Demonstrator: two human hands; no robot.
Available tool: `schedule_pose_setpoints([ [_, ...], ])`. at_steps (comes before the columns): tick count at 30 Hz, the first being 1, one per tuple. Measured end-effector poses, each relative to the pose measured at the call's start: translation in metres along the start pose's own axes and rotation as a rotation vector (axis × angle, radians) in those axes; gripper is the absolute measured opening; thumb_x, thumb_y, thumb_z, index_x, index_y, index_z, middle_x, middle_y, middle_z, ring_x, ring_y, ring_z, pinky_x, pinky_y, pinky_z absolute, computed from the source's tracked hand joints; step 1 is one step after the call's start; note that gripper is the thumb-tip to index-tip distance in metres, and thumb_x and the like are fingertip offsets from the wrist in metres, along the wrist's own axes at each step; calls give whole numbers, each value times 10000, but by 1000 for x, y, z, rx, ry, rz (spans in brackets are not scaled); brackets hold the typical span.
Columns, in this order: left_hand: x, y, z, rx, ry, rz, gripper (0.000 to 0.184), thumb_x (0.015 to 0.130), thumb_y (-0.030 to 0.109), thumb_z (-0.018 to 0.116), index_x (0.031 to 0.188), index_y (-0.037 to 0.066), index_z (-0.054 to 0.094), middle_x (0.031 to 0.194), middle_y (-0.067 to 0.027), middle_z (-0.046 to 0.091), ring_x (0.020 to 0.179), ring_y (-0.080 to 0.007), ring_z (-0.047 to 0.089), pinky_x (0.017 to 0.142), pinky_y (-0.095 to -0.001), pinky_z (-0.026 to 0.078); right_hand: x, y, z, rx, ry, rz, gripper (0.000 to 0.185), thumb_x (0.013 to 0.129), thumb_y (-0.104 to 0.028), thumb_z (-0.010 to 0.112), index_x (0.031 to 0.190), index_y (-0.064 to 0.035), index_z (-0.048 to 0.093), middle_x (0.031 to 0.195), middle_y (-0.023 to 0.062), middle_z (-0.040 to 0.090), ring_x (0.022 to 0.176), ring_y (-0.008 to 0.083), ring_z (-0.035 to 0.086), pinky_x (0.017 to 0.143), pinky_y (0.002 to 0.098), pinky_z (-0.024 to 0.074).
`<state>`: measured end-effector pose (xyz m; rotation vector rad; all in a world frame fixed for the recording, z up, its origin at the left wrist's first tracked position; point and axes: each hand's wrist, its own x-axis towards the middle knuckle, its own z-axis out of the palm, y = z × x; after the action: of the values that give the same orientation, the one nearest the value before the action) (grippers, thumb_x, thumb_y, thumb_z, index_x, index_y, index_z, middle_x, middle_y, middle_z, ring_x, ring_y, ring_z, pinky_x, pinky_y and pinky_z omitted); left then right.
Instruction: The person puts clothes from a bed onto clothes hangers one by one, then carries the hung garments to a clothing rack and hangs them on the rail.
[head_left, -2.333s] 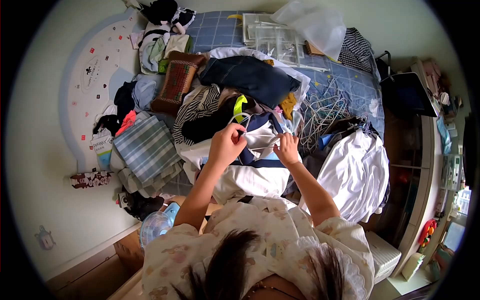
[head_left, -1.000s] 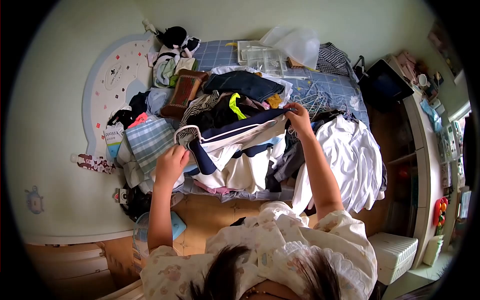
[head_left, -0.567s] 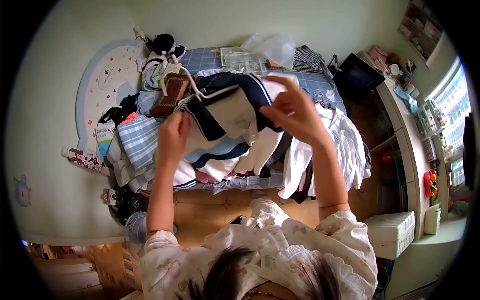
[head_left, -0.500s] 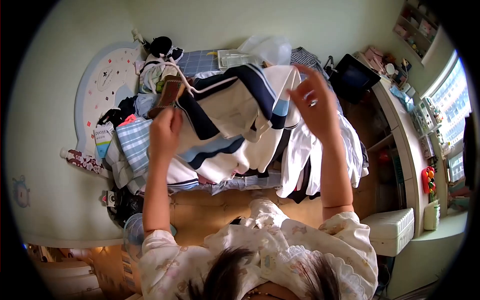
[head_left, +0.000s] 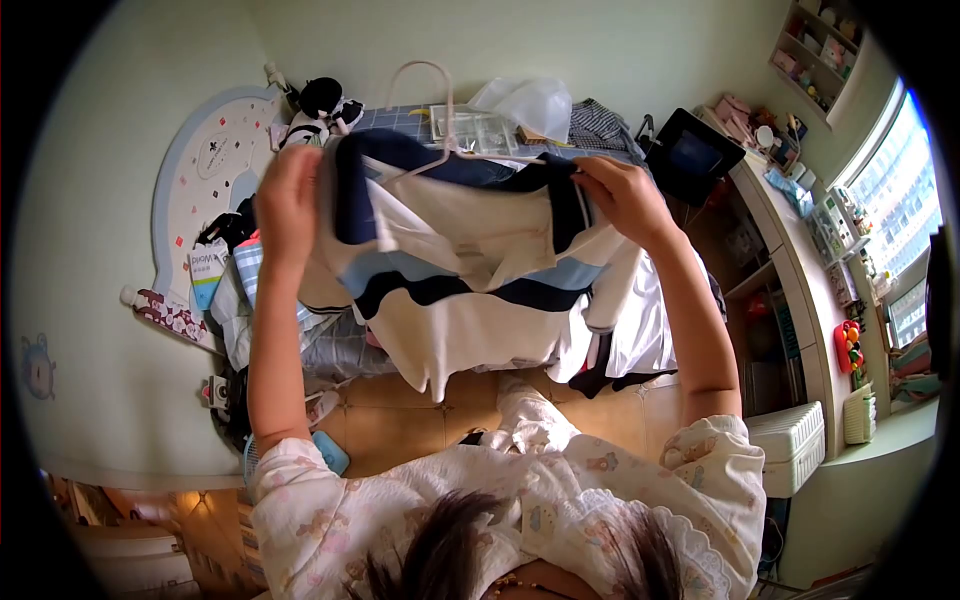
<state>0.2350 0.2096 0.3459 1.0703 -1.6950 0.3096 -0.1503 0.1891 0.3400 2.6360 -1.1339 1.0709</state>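
A white long-sleeved shirt [head_left: 480, 330] with a navy collar and light blue and navy bands hangs spread in front of me, above the bed. My left hand [head_left: 288, 205], slightly blurred, is closed on its left shoulder. At the other shoulder, beside the navy collar, my right hand [head_left: 622, 198] pinches the cloth. A pale clothes hanger [head_left: 449, 115] sits at the neck opening, its hook standing up above the collar. Most of the hanger's body is hidden in the shirt.
Behind the shirt, the bed [head_left: 395, 119] holds piled clothes, a clear plastic bag [head_left: 525, 108] and white garments [head_left: 640, 320]. The headboard [head_left: 190, 190] rises at left. A desk [head_left: 775, 225] with a dark monitor [head_left: 695, 155] runs along the right, near a white box [head_left: 785, 445].
My right hand has closed on the shirt's right shoulder. My left hand has moved left and up, and the shirt is now spread wide with the hanger hook upright.
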Motion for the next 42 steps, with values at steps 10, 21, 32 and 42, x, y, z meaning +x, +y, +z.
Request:
schedule_pose_setpoints([
  [10,6,45,-10,146,-263,387,392,843,163,638,1213,73,545,1090,-106,591,1000,-304,570,854,-376,466,-30,12,-11,145,267,49,172,857,-19,605,1021,32,615,878,171,640,748,322,623,682,319,495],
  [21,-18,19,43,200,-362,380,125,859,74,543,970,83,487,848,-126,633,736,-345,637,595,-425,515,-42,5,-41,11,329,-96,120,816,3,622,930,39,627,827,134,591,782,291,540,710,337,447],
  [32,-16,34,49,10,-246,229,102,860,27,549,962,19,542,760,-180,627,714,-390,615,597,-454,479,-30,-25,-84,-376,265,-41,380,853,-187,633,1197,-42,562,1080,156,628,1075,323,566,937,396,422],
  [42,5,4,19,-600,-406,-83,413,993,356,435,1245,47,543,1046,-75,640,971,-144,589,882,-267,440,-52,27,-42,54,259,160,172,852,-67,641,1003,1,595,710,168,541,571,274,485,556,297,432],
])
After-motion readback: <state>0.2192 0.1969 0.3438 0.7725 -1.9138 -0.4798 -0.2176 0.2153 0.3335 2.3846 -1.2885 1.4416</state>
